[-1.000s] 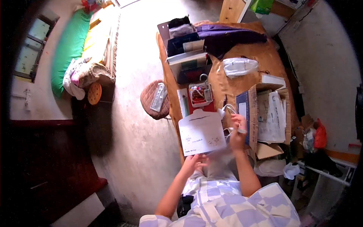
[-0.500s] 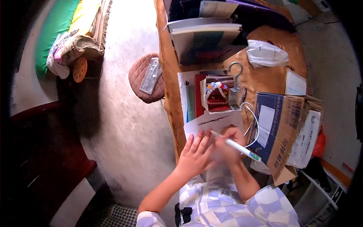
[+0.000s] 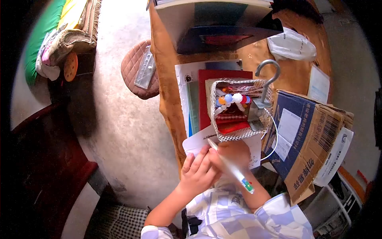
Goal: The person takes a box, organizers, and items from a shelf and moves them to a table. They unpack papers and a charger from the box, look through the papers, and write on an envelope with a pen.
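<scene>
A white pen [image 3: 234,170] with a green and red end is gripped in my right hand [image 3: 234,156], its tip over the white paper sheet [image 3: 193,144]. My left hand [image 3: 197,173] lies on the lower part of that sheet, fingers apart, close beside my right hand. Directly above both hands stands a mesh basket [image 3: 213,119] holding a beaded string [image 3: 234,98] and red items. A metal hook [image 3: 270,67] rises at its right side. The basket covers part of the sheet, and my right hand is partly blurred.
Upright books [image 3: 223,20] stand at the table's back. A red book [image 3: 203,95] lies left of the basket. An open cardboard box [image 3: 310,135] is on the right, a white plastic bag [image 3: 292,44] behind it. A brown stool [image 3: 133,69] stands left of the table.
The view has moved closer to the table. My left hand has gone from the sheet's lower edge onto the sheet, and my right hand has brought the pen over it from the right.
</scene>
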`<action>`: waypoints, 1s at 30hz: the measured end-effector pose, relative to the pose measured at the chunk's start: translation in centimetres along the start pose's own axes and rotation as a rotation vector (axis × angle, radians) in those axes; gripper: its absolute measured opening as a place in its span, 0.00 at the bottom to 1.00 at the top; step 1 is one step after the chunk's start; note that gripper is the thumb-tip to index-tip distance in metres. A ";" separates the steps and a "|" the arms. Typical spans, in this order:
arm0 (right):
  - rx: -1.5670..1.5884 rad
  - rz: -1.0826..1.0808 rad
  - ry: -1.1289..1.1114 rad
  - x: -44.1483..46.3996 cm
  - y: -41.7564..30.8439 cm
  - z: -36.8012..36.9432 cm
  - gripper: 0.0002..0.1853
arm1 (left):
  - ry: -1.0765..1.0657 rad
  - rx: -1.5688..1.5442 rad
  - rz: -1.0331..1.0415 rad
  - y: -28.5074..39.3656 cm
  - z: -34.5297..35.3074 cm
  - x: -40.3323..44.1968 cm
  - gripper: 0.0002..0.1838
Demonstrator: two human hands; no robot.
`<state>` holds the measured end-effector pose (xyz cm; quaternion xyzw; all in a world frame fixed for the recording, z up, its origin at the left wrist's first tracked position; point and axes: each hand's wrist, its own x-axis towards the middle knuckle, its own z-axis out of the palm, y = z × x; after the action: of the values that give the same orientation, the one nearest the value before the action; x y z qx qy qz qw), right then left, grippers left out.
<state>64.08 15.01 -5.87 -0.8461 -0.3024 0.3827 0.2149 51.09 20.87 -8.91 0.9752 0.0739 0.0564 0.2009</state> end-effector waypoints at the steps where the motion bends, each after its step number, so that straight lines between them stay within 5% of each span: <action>1: -0.012 0.079 -0.135 0.2 -0.3 -0.4 0.11 | 0.007 -0.003 0.001 -0.1 0.0 0.0 0.19; 2: -0.030 -0.162 0.170 -0.1 1.0 1.2 0.10 | 0.007 -0.006 0.005 -0.1 -0.1 0.1 0.19; 6: 0.025 -0.309 0.403 -0.6 2.2 2.9 0.08 | 0.033 -0.039 -0.034 0.0 0.3 0.0 0.14; 8: 0.007 -0.302 0.305 -0.5 1.9 2.5 0.09 | 0.049 -0.043 0.011 -0.2 0.8 -0.5 0.18; 14: 0.044 -0.356 0.462 -0.4 2.3 3.3 0.08 | 0.060 -0.035 -0.015 -0.3 0.5 0.0 0.15; 17: -0.027 -0.139 0.421 -0.1 1.5 2.7 0.13 | 0.059 -0.065 -0.013 -0.3 0.5 0.0 0.15; 21: -0.018 -0.229 0.386 -0.1 1.3 2.3 0.07 | 0.076 -0.064 0.044 -0.6 0.8 -0.3 0.18; 30: 0.023 -0.211 0.362 -0.5 2.0 2.8 0.09 | 0.076 -0.118 0.040 -0.7 1.0 -0.5 0.15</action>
<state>62.29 13.54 -8.55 -0.8622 -0.3417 0.2032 0.3141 50.64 21.07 -10.10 0.9601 0.0586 0.1017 0.2539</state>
